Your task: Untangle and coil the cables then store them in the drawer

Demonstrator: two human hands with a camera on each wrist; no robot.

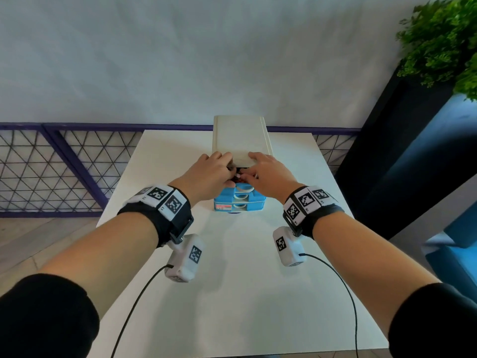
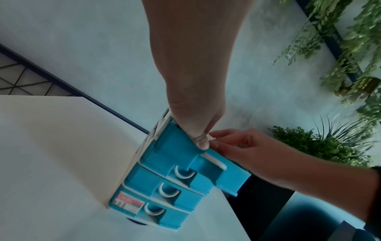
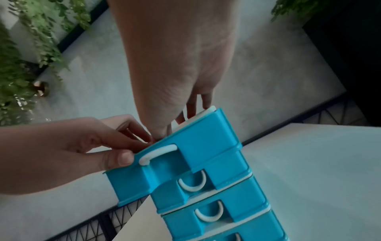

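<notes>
Black sleeves (image 1: pixel 44 316) fill the bottom corners of the head view, at about 7 and 5 o'clock, and from them two bare forearms run up to meet at the centre. Each wrist wears a black band with white coded tags and a white camera pod (image 1: pixel 186 257) hanging below it, trailing a thin black lead.

Both hands meet over a small drawer unit (image 1: pixel 241 135) standing on the white table (image 1: pixel 232 293), its cream top toward 12 o'clock and its blue drawer fronts facing the person. The top drawer (image 2: pixel 173 151) is pulled out, overhanging the three closed ones beneath; each front has a white curved handle (image 3: pixel 157 154).

The left hand (image 1: pixel 206 177) sits at the drawer's 9 o'clock side, fingers curled down into the opening and thumb pressed on the front rim. The right hand (image 1: pixel 268 177) sits at 3 o'clock; its outer fingers lie straight on the unit's cream top while the thumb and nearer fingers dip into the drawer. Between the two hands, down in the drawer, a bit of red, black and white shows, which must be the cables (image 1: pixel 238 177); both hands have fingers on them, though whether either is truly pinching them I cannot tell.

A purple-framed wire fence (image 1: pixel 51 166) runs behind the table at 9 o'clock, and green plants (image 1: pixel 444 40) hang at 2 o'clock.
</notes>
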